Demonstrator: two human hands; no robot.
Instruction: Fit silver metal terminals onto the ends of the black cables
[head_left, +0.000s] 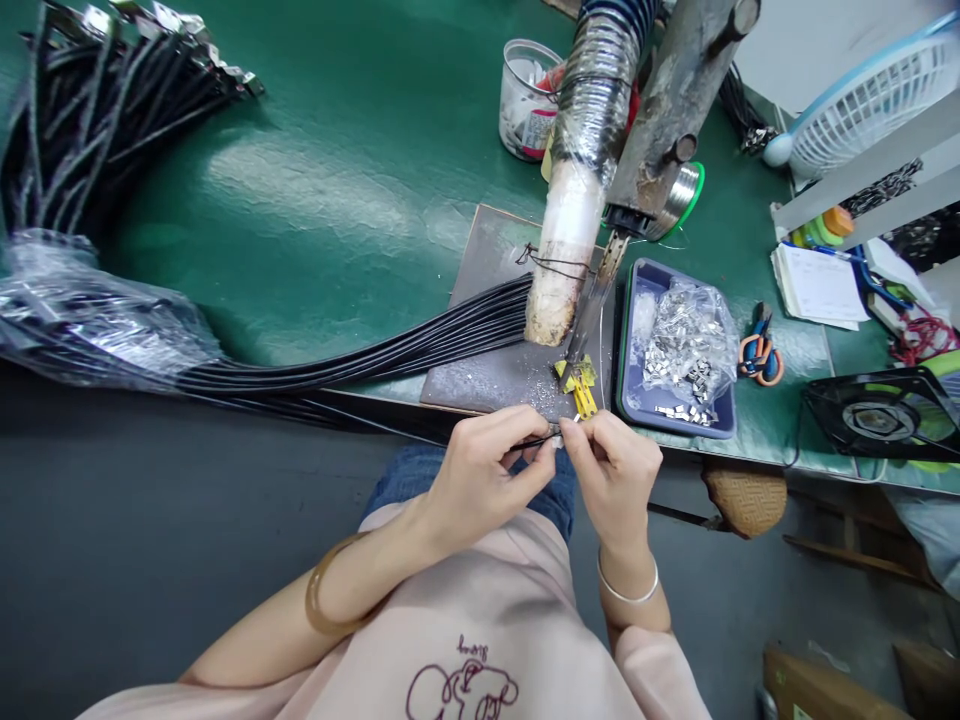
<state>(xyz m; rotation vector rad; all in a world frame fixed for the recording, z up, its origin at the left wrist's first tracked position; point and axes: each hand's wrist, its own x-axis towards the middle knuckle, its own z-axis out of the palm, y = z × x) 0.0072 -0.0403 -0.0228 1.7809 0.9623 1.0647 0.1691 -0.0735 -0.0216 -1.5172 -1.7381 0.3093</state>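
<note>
Close to my body, my left hand [495, 470] pinches a black cable [537, 441] near its end. My right hand [611, 465] meets it at the cable tip, its fingers closed on a small metal connector [558, 440] that is mostly hidden by the fingertips. Just beyond them a yellow clip-like holder [581, 388] sits at the edge of a grey board [487, 250]. A soldering iron [592, 305] points down toward that holder. A bundle of black cables [390, 340] runs from the left onto the board.
A fume hose [559, 220] hangs over the board. Right of it stand a blue tray [626, 380] of metal connectors, orange-handled pliers [760, 355] and a black fan [881, 415]. Behind are a solder spool [684, 195] and a clear tub [525, 100]. Plastic wrap [112, 310] binds cables at left.
</note>
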